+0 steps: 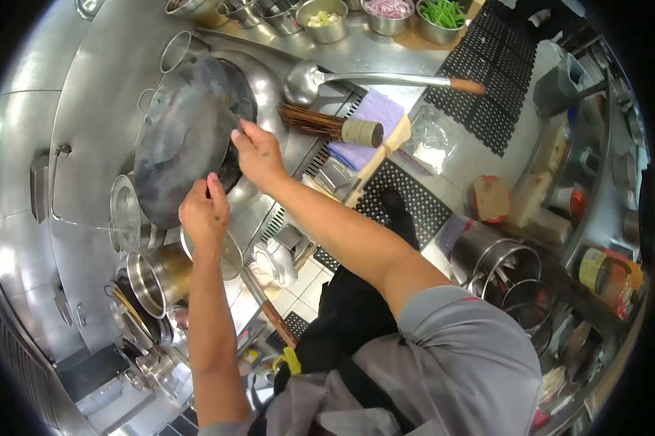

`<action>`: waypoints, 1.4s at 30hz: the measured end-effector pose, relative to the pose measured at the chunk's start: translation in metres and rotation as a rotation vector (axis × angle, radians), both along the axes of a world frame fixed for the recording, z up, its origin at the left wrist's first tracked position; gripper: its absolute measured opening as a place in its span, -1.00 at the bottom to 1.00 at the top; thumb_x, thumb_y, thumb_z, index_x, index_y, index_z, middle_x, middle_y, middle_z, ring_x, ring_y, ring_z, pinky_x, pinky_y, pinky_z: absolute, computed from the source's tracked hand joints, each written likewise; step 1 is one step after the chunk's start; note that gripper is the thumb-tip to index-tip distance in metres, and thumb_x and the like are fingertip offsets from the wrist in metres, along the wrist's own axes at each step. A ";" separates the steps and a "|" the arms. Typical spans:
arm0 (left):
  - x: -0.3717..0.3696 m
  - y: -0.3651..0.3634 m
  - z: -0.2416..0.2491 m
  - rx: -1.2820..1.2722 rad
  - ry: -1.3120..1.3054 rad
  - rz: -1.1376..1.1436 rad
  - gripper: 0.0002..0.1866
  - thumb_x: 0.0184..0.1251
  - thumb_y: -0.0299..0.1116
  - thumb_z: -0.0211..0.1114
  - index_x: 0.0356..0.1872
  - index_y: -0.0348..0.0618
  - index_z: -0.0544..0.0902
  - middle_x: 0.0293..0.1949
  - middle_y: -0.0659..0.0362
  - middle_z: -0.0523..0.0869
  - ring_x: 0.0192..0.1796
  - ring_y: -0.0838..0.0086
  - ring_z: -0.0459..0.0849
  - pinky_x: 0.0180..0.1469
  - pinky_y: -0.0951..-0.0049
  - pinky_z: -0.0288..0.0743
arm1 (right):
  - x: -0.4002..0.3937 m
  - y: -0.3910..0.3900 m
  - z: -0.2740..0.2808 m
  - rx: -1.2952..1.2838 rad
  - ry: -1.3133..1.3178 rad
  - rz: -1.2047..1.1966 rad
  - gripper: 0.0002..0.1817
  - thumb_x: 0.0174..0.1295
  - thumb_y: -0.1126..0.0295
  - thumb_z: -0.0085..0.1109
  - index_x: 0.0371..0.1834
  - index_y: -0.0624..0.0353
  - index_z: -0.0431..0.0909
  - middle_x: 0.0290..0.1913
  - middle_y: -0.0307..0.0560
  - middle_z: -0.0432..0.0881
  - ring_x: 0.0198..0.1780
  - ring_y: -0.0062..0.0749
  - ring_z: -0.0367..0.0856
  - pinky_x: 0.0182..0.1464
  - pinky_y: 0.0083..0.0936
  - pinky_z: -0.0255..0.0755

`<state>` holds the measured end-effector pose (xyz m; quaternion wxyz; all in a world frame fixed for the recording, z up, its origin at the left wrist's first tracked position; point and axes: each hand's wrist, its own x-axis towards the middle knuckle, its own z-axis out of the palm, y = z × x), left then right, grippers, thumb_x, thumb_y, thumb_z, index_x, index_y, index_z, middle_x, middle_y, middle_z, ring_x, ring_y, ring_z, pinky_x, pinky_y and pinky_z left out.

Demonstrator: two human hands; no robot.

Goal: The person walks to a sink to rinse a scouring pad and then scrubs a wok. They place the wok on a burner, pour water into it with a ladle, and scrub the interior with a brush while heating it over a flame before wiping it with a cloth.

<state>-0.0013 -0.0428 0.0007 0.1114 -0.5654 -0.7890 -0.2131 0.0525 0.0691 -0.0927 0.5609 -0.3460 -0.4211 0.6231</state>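
Wok (178,138), edge in fingers (215,189) of both hands (204,213) (260,156)

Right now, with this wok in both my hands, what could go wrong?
The tilted wok might slip: your left hand and right hand grip it only along its near side. The ladle appears to stick out over the floor mat, so an arm might knock it.

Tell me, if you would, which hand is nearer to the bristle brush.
Right: the right hand, gripping the wok, is just left of the bristle brush; the left hand, also gripping the wok, is farther left.
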 end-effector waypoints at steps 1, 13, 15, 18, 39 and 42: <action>-0.003 -0.004 0.001 -0.005 0.028 -0.015 -0.61 0.40 -0.25 0.25 -0.61 -0.26 0.52 -0.67 -0.09 0.49 -0.64 0.01 0.44 -0.51 0.17 0.35 | 0.007 0.002 0.006 -0.126 0.100 0.108 -0.63 0.37 0.33 0.10 0.15 0.29 0.60 0.04 0.16 0.71 0.10 -0.28 0.66 0.18 -0.41 0.43; -0.013 -0.019 0.008 -0.041 -0.040 -0.035 -0.59 0.47 -0.24 0.20 -0.59 -0.30 0.56 -0.65 -0.10 0.53 -0.60 -0.02 0.50 -0.47 0.15 0.39 | 0.004 0.072 0.011 -0.176 0.239 0.284 -0.59 0.44 0.36 0.11 0.27 0.32 0.52 0.20 0.02 0.64 0.25 -0.39 0.52 0.28 -0.41 0.37; -0.007 -0.012 0.011 -0.019 -0.058 -0.056 -0.58 0.49 -0.23 0.18 -0.55 -0.31 0.59 -0.63 -0.09 0.56 -0.58 0.02 0.53 -0.45 0.18 0.41 | -0.022 0.127 -0.005 -0.255 0.197 0.361 -0.74 0.43 0.35 0.11 0.02 0.30 0.52 -0.05 -0.10 0.60 0.01 -0.44 0.48 0.05 -0.37 0.38; 0.002 0.002 0.024 -0.064 -0.125 0.030 -0.53 0.52 -0.09 0.14 -0.43 -0.33 0.66 -0.55 -0.06 0.65 -0.50 0.16 0.60 -0.35 0.24 0.46 | -0.030 0.105 -0.004 -0.267 0.244 0.208 -0.77 0.38 0.34 0.13 -0.37 0.30 0.53 -0.48 -0.29 0.51 -0.40 -0.56 0.35 -0.32 -0.33 0.33; 0.000 0.050 0.002 0.145 -0.238 -0.108 -0.73 0.52 -0.25 0.20 -0.29 -0.26 0.64 -0.56 0.38 0.45 -0.52 0.74 0.30 -0.49 0.61 0.17 | -0.002 -0.030 0.013 0.005 0.086 -0.152 -0.82 0.34 0.42 0.08 -0.15 0.29 0.62 -0.38 0.20 0.64 -0.24 -0.06 0.64 -0.19 -0.19 0.46; 0.001 0.052 0.013 0.015 -0.592 -0.070 -0.74 0.49 -0.26 0.19 -0.25 -0.27 0.68 -0.55 0.32 0.55 -0.50 0.70 0.42 -0.45 0.59 0.28 | 0.003 0.029 0.012 -0.027 0.047 -0.087 -0.81 0.38 0.43 0.04 -0.13 0.30 0.61 -0.46 0.08 0.63 -0.38 -0.40 0.59 -0.26 -0.33 0.42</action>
